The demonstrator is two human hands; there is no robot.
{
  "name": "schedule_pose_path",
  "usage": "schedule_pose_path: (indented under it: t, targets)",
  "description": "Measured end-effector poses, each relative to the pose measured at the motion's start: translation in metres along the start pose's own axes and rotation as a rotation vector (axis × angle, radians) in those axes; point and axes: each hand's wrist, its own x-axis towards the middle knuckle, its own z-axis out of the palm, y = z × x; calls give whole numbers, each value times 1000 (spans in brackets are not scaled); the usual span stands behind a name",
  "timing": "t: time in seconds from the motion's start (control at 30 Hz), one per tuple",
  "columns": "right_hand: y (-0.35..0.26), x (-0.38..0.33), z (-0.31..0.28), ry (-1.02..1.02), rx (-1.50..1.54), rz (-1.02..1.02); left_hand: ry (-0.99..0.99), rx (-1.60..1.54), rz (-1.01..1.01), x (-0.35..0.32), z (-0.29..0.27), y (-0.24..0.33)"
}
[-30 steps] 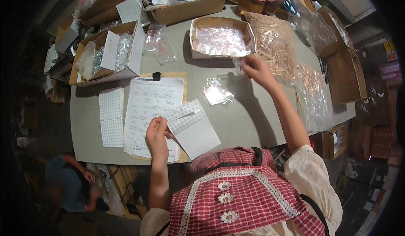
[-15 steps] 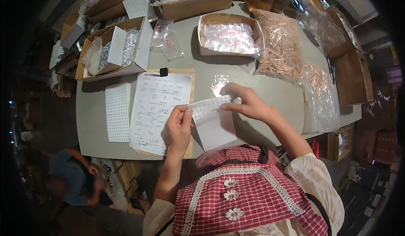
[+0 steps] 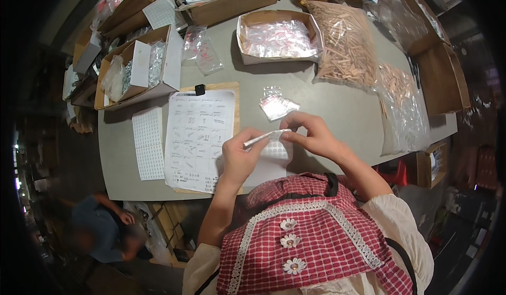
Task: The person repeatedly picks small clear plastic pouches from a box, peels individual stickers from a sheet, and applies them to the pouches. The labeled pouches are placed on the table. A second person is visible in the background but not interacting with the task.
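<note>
Between my two hands is a white sticker sheet (image 3: 275, 148) with rows of small printed marks, its upper edge folded over. My left hand (image 3: 241, 155) pinches the fold at its left end, fingers closed. At the right end, my right hand (image 3: 312, 136) grips the same edge between thumb and fingers. The lower part of the sheet hangs close to the red checked apron (image 3: 311, 231). Just beyond my hands lie small clear zip bags (image 3: 278, 107). Left of them, a printed parts sheet (image 3: 199, 137) rests on a clipboard (image 3: 236, 102) with a black clip.
Another sticker sheet (image 3: 148, 143) lies at the left. Boxes of bagged hardware (image 3: 168, 57) stand behind it. A carton of small bags (image 3: 252, 59) and a bag of wooden dowels (image 3: 345, 44) sit at the back. Another person (image 3: 103, 226) is at lower left.
The sheet's upper edge has tilted and now shows nearly edge-on. My left hand has come closer to my right along it. The small bags are more exposed, and the whole view has shifted slightly.
</note>
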Motion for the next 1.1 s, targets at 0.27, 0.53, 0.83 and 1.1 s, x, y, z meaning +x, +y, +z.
schedule_pose_path:
  t: [0.27, 0.53, 0.83, 1.1]
  targets:
    - [-5, 2, 1, 54, -450, -326, 34, 172, 98, -2, 3, 4]
    - [-1, -3, 8, 59, -854, -516, 36, 69, -90, -1, 1, -5]
    - [25, 25, -38, -57, -736, -438, 185, -16, -312, -1, -27, -48]
    - [70, 37, -40, 195, -684, -192, 202, -86, -347, -4, -30, -53]
